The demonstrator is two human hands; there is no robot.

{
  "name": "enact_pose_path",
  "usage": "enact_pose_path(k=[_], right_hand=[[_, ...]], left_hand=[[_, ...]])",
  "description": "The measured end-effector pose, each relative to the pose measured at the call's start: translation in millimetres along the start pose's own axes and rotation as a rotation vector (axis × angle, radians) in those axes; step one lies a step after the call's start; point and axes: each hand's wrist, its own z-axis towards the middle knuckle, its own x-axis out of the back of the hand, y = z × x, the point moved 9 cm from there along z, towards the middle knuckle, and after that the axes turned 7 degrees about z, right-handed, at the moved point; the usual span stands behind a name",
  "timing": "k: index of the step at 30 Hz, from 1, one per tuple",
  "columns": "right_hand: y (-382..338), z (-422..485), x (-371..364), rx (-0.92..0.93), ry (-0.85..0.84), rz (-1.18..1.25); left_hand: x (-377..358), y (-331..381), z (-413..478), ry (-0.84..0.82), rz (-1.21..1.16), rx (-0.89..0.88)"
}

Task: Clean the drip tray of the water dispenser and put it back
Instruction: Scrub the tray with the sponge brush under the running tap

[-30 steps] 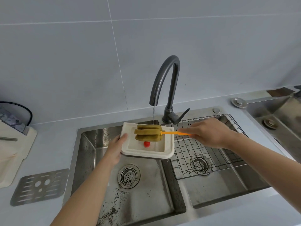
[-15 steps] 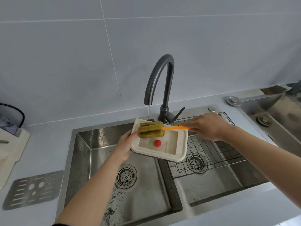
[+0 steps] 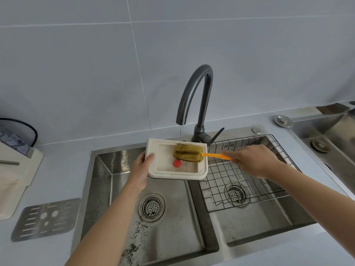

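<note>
The white drip tray [image 3: 163, 146] hangs over the left sink basin, held at its left edge by my left hand [image 3: 142, 169]. A small red float [image 3: 177, 163] sits inside it. My right hand [image 3: 253, 162] grips the orange handle of a sponge brush; its yellow-green sponge head [image 3: 188, 153] lies in the tray's far right part. A thin stream of water from the dark faucet [image 3: 199, 96] falls onto the sponge. The tray's perforated metal grille [image 3: 45, 219] lies on the counter at the left.
The steel double sink [image 3: 107, 189] has a drain in each basin and a wire rack [image 3: 249, 181] in the right one. Dark specks dirty the left basin's floor. A beige board [image 3: 17, 173] lies far left. Another sink [image 3: 330, 143] is at the right.
The tray has levelled and shifted a little under the faucet. The sponge head has slid from the tray's left part to its right part. The red float moved left of centre.
</note>
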Motion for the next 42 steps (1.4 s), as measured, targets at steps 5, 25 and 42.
enact_pose_path(k=[5, 25, 42], right_hand=[[-2.7, -4.7, -13.9, -0.057, -0.049, 0.016], [-43.4, -2.6, 9.4, -0.027, -0.063, -0.092], [-18.5, -13.0, 12.6, -0.145, -0.167, 0.197]], left_hand=[[14.5, 1.3, 1.0, 0.094, 0.002, -0.017], [21.7, 16.7, -11.0, 0.077, 0.114, -0.112], [11.5, 26.3, -8.2, 0.040, 0.151, -0.183]])
